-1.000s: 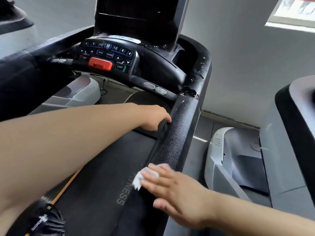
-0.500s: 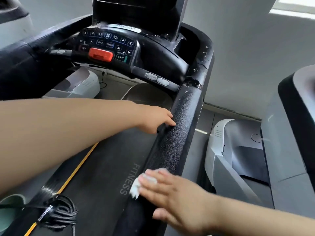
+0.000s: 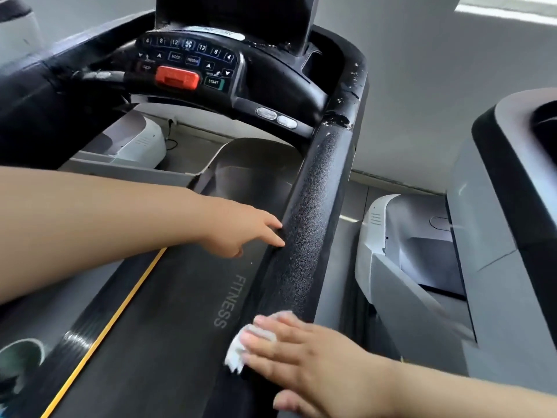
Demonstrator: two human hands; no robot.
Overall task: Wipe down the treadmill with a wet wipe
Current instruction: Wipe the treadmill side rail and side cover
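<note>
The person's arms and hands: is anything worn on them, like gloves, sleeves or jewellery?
Nothing shows. The left hand and right hand are bare, without gloves or rings, and both forearms are bare as far as the picture reaches, with no sleeve, watch or band.

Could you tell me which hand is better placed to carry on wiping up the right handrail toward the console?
The right hand, probably. It already presses the wet wipe flat on the lower handrail, with unwiped rail above it. The left hand only touches the rail's inner edge, holding no wipe.
</note>
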